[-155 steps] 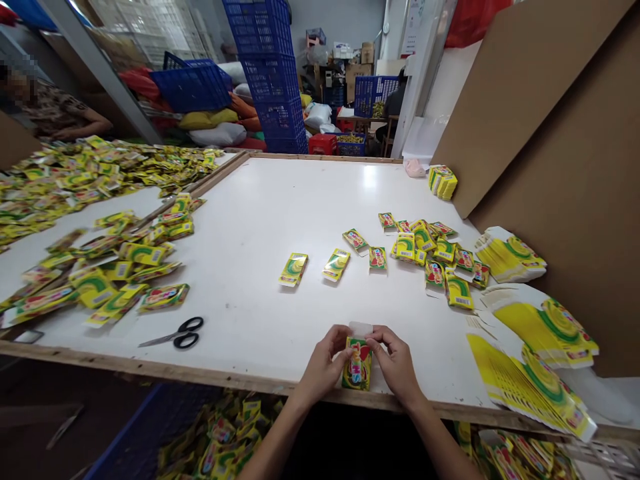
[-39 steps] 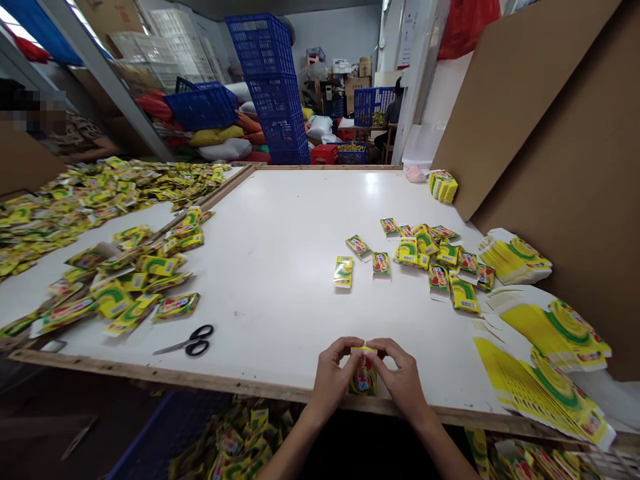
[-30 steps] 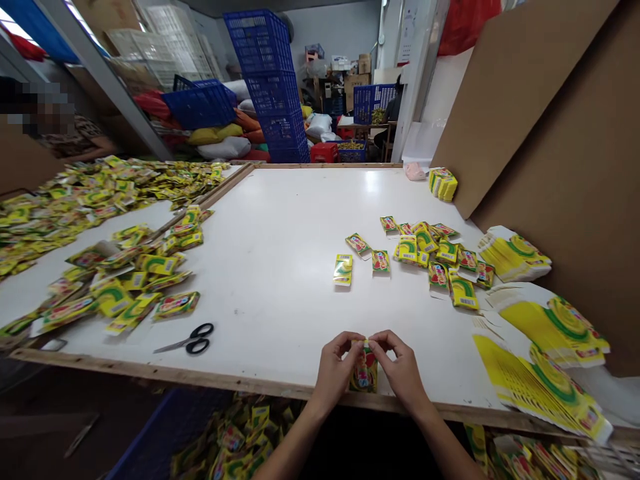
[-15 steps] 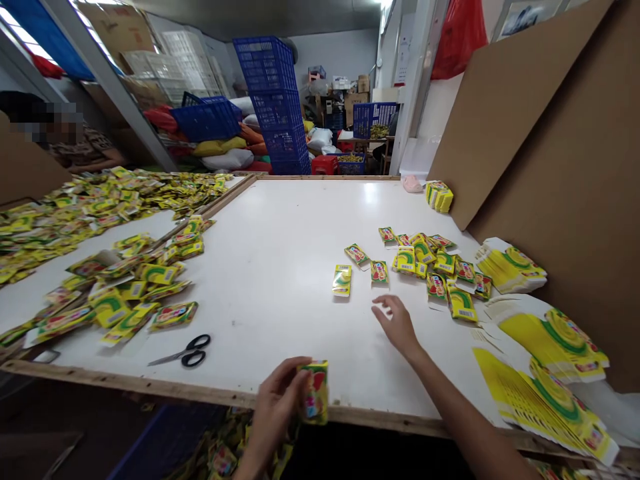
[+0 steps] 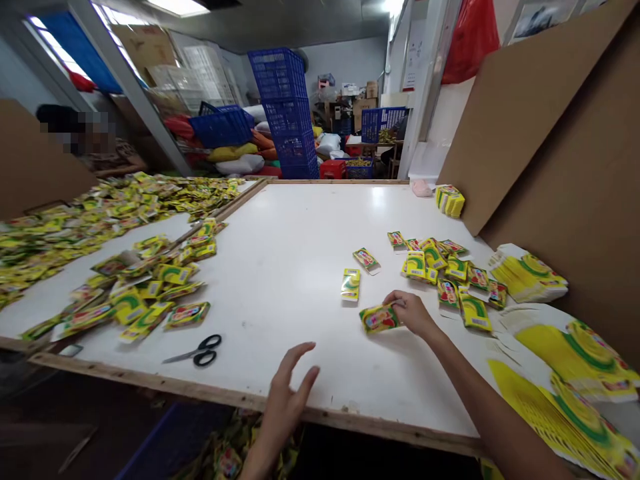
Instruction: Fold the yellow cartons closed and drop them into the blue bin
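Note:
My right hand [image 5: 413, 313] pinches one end of a small yellow-and-green printed carton [image 5: 380, 319], tilted just over the white tabletop. My left hand [image 5: 290, 390] is at the table's front edge, thumb and fingers apart, with nothing between them. Two similar cartons, one showing its yellow face [image 5: 351, 285] and one its red-and-green face [image 5: 367, 259], lie beyond the right hand. To the right of them is a loose heap of cartons [image 5: 433, 263]. Black-handled scissors [image 5: 203, 351] rest left of my left hand.
Fanned stacks of flat yellow cartons [image 5: 575, 347] line the right side beside leaning cardboard [image 5: 540, 113]. Piled filled packets [image 5: 170, 273] lie left, near a wooden divider strip. A blue crate [image 5: 155, 440] sits below the front edge. A person [image 5: 110, 150] is at far left.
My right hand has taken a carton from the table and drawn it nearer. The carton my left hand held is gone from it, and its fingers have spread. The view has shifted slightly left.

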The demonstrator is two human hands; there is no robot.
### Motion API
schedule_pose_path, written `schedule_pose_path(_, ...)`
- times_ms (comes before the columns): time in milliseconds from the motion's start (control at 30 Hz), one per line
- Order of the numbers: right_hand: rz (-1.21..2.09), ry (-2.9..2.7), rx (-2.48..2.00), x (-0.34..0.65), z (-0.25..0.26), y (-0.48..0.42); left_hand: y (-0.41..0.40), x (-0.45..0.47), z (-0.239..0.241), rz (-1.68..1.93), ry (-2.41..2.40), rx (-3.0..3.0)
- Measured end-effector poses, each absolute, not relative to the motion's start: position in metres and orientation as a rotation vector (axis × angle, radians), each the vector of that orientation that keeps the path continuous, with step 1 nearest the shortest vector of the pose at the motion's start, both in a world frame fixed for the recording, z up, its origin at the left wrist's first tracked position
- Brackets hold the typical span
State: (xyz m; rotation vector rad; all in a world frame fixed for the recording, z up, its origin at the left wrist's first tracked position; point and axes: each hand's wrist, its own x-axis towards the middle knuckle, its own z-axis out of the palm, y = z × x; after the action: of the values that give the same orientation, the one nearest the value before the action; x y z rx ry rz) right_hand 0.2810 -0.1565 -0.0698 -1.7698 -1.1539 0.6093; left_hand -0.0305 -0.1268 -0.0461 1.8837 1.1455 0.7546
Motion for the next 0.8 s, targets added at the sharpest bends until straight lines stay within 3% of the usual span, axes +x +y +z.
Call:
schedule_pose_path(133,0.870,-1.379,-1.589,0.246,-0.044,-0.178,-0.138,0.036,-0.056,0.657,0.792,1.809)
schedule_pose_path(233,0.811,-1.367,-1.514,0.232,-0.040,-0.192,-0.149,0.058,-0.069,0.560,0.638,1.605)
schedule_pose_path(367,0.575,-1.040,-1.550,0.225,-0.065,-0.221,-0.155,0.052,-0.084,0.560,0.651,1.414)
schedule_pose_path(533,0.850,-0.889,-1.424,0.197,-0.103,-0.250,-0.156,0.042,-0.086,0.492,0.623,1.345)
schedule_pose_path(800,0.843,-0.902,-1.401,0.183,-0.101,-0.248,-0.155,0.042,-0.080,0.524,0.604,1.343)
